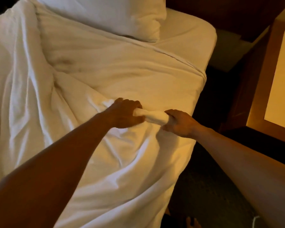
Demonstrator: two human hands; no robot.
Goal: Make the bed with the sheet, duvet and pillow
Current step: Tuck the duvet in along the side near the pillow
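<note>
A white duvet (115,74) lies rumpled over the bed, with deep creases on the left side. A white pillow (109,15) rests at the head of the bed, top centre. The fitted sheet (192,35) shows bare at the bed's top right corner. My left hand (124,115) and my right hand (178,123) both grip a bunched fold of the duvet near the bed's right edge. A short roll of cloth (153,116) is stretched between the two fists.
A wooden nightstand (270,89) with a lit pale top stands right of the bed. Dark carpet (202,186) runs along the bed's right side. A bare foot (192,223) shows at the bottom edge.
</note>
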